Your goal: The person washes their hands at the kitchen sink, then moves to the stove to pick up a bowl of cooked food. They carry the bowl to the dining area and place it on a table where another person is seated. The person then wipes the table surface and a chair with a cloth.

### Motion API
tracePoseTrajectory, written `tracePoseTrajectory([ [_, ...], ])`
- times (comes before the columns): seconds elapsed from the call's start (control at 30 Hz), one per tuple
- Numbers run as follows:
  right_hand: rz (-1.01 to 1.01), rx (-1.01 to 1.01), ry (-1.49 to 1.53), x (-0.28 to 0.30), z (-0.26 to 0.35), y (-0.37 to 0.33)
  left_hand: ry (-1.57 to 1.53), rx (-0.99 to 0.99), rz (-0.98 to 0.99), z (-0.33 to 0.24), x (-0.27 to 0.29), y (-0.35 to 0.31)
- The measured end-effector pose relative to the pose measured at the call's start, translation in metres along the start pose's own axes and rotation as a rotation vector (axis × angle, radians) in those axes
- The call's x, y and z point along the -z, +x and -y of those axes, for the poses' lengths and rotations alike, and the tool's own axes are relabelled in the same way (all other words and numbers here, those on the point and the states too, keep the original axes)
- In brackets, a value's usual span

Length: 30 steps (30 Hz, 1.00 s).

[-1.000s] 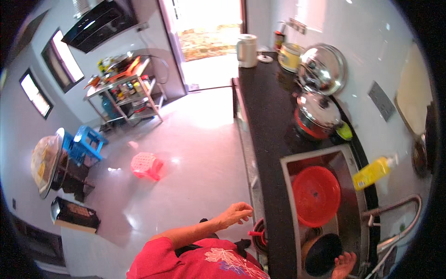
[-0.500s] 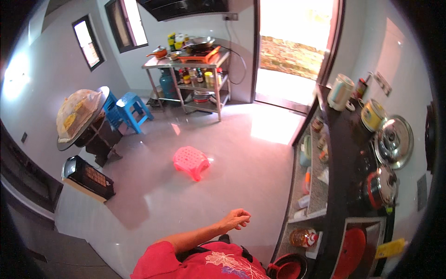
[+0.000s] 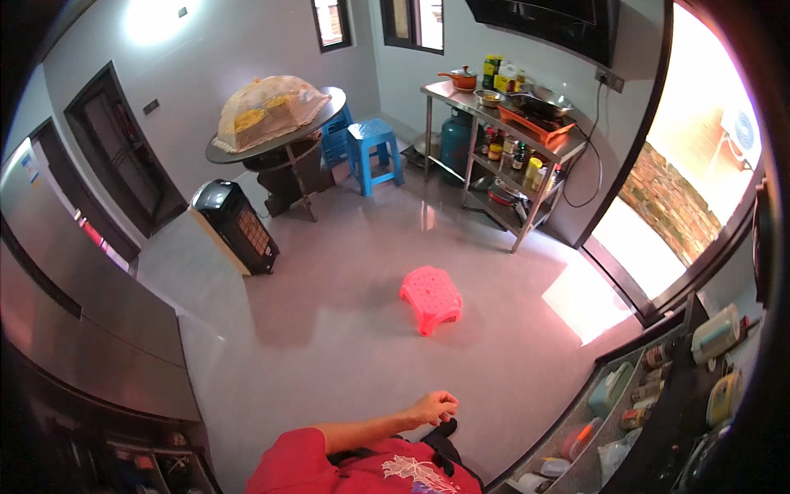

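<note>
My left hand reaches across in front of my red shirt at the lower middle. Its fingers are loosely bent, and nothing shows between them. Closest ahead on the grey floor is a pink plastic stool, well beyond the hand and not touched. My right hand is out of the picture. A dark shoe shows just past the left hand.
A black heater and a round table with a food cover stand left, beside a blue stool. A steel cooking table is at the far right, near an open doorway. A counter with shelves runs along the right.
My view has swung left, so the room's things appear farther right and the fridge and doors come into sight. My left hand's fingers are bent a little more.
</note>
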State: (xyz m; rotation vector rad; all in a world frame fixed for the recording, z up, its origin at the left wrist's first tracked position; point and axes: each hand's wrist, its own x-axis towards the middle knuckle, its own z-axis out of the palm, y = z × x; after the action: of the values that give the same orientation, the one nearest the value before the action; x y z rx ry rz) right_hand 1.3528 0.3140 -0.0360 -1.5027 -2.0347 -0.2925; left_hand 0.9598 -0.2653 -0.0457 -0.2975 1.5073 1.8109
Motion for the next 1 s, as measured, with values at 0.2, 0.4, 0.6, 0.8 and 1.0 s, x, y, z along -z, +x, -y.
tracePoseTrajectory([
  [0.2, 0.237, 0.204, 0.215, -0.069, 0.169, 0.052, 0.001, -0.026, -0.083, -0.043, -0.004, 0.04],
  [0.4, 0.426, 0.282, 0.332, -0.1, 0.241, 0.073, -0.035, -0.041, -0.005, -0.088, -0.03, 0.077],
  [0.6, 0.649, 0.443, 0.74, -0.072, 0.278, 0.081, -0.031, -0.018, -0.06, -0.125, -0.023, 0.094],
  [0.8, 1.126, 0.721, 0.325, -0.053, 0.344, -0.076, -0.008, -0.02, -0.078, -0.149, 0.016, 0.121],
  [1.0, 1.342, 0.55, 0.138, 0.02, 0.394, -0.234, 0.05, 0.006, 0.143, -0.181, 0.042, 0.15],
])
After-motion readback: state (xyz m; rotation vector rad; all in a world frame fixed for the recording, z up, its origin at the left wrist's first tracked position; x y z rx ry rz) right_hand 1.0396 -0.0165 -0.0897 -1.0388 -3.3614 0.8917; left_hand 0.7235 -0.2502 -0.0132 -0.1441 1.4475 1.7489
